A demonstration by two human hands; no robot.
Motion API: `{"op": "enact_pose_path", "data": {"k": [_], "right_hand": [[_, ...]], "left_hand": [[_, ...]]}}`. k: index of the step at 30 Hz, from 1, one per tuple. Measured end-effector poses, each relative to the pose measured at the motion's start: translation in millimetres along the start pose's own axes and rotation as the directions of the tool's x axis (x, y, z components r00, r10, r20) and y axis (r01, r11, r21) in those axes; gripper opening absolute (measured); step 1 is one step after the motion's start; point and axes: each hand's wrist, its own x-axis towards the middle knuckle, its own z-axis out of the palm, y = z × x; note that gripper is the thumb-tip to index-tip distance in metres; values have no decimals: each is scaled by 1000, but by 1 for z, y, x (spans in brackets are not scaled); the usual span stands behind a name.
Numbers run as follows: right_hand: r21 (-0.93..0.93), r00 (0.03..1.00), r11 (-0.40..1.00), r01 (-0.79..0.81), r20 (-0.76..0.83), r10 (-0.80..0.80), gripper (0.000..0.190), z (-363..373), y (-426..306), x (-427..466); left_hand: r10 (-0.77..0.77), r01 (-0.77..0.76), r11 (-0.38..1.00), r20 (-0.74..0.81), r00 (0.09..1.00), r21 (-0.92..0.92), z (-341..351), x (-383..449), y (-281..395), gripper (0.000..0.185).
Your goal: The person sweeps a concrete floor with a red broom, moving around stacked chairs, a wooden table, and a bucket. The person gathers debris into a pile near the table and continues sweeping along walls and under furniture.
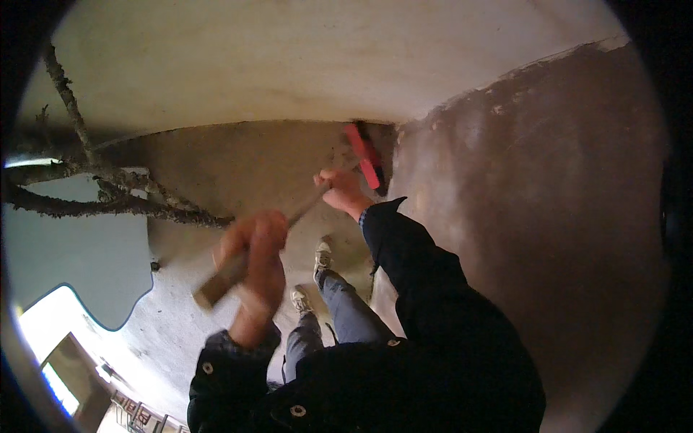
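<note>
A broom with a red head (364,154) and dark bristles rests on the floor, close to the corner where two walls meet. Its wooden handle (306,210) slants up towards me. My left hand (259,251) is wrapped around the handle near its upper end, somewhat blurred. Lower down, my right hand (345,189) grips the same handle a short way from the broom head. My shoes (323,254) stand on the floor below the handle.
A pale wall (325,65) rises in front, and a brown wall (530,216) runs along my right. Rough-barked branches (124,184) reach in at the left, before a grey-green panel (81,249) with a wavy edge. A doorway (76,373) shows at the lower left.
</note>
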Motion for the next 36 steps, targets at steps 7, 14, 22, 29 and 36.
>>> {"op": "enact_pose_path", "data": {"k": [7,14,22,29,36], "right_hand": [[75,996,996,50,-75,-44,27,-68,-40,-49],[0,996,998,-70,51,70,18,-12,-9,3],[130,936,986,108,321,-145,19,4,-67,-50],[163,806,911,380,426,-412,27,-57,-107,-39],[140,982,977,161,80,-174,21,-10,-56,3]], "left_hand": [[-40,-90,989,788,614,120,23,-14,86,25],[-149,-22,863,297,943,504,-13,-2,30,19],[-235,-32,802,364,901,597,-5,-70,104,16],[128,-326,940,780,612,101,9,-44,130,31],[233,-449,869,628,743,209,-18,-51,25,26]]}}
